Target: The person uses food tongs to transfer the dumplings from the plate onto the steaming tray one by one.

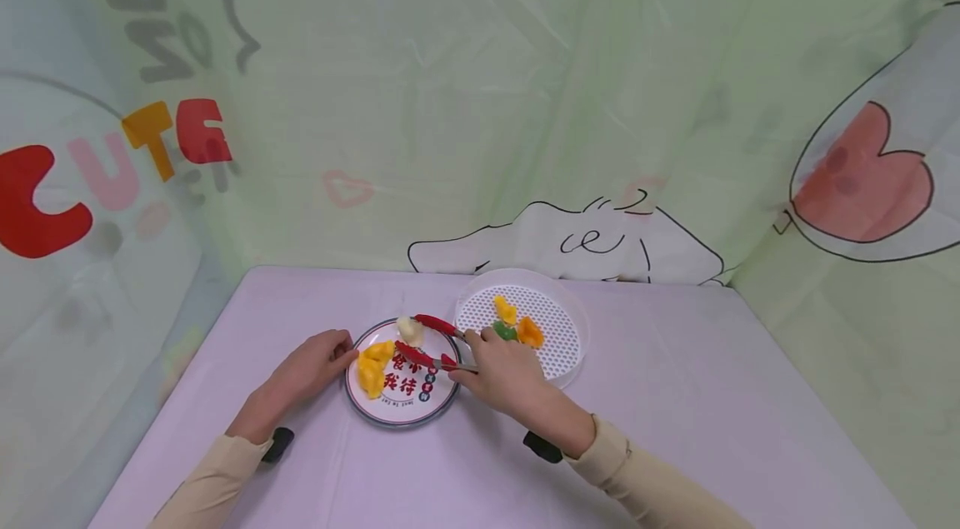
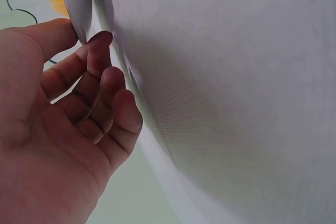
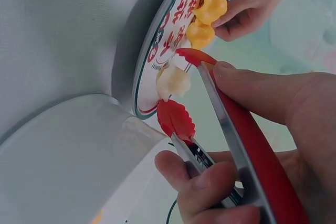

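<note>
My right hand (image 1: 506,371) grips red-and-silver tongs (image 3: 244,145), their red tips spread apart. Between the tips, over the plate, lies a whitish dumpling (image 1: 410,331); I cannot tell whether they touch it. Two yellow dumplings (image 1: 371,377) sit together on the left part of the round white plate (image 1: 375,408), which carries red characters and a dark rim. At the plate's left edge, my left hand (image 1: 311,366) pinches the rim, thumb on top and index fingertip below (image 2: 76,93). The other left fingers are bent beneath.
Behind and right of the plate stands a white perforated tray (image 1: 558,354) with a raised clear rim. It holds a yellow dumpling (image 1: 505,310), a green one (image 1: 505,331) and an orange one (image 1: 530,332). A printed curtain (image 1: 480,137) hangs behind the pale table (image 1: 675,429).
</note>
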{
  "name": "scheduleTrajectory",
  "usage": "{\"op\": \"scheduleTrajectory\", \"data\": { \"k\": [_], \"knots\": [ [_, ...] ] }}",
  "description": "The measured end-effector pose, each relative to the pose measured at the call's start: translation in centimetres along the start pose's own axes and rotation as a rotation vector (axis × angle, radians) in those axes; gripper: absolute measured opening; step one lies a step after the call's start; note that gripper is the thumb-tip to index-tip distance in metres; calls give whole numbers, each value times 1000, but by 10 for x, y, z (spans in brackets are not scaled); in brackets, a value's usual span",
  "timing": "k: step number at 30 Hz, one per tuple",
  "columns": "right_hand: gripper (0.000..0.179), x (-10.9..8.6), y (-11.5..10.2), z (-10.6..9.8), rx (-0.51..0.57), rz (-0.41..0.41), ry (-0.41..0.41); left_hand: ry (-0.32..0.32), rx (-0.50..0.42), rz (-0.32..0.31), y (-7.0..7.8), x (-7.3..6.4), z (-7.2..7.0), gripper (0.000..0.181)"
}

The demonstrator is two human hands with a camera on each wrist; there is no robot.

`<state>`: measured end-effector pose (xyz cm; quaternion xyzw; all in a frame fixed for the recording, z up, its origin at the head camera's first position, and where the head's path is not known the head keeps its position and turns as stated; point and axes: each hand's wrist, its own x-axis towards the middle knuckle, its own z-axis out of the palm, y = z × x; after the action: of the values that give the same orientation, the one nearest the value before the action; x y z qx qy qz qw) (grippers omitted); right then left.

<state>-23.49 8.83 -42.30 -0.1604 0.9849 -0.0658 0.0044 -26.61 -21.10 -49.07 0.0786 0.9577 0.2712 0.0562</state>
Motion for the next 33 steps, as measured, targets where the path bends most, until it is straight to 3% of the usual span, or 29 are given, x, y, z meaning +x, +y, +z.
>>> {"op": "scheduleTrajectory", "data": {
  "k": [22,33],
  "knots": [
    [58,-1,-1,4,7,7,23,-6,-2,-28,1,0,0,21],
    [57,-4,0,-5,62,24,24,-8,-13,-13,-2,2,1,20]
  ]
}}
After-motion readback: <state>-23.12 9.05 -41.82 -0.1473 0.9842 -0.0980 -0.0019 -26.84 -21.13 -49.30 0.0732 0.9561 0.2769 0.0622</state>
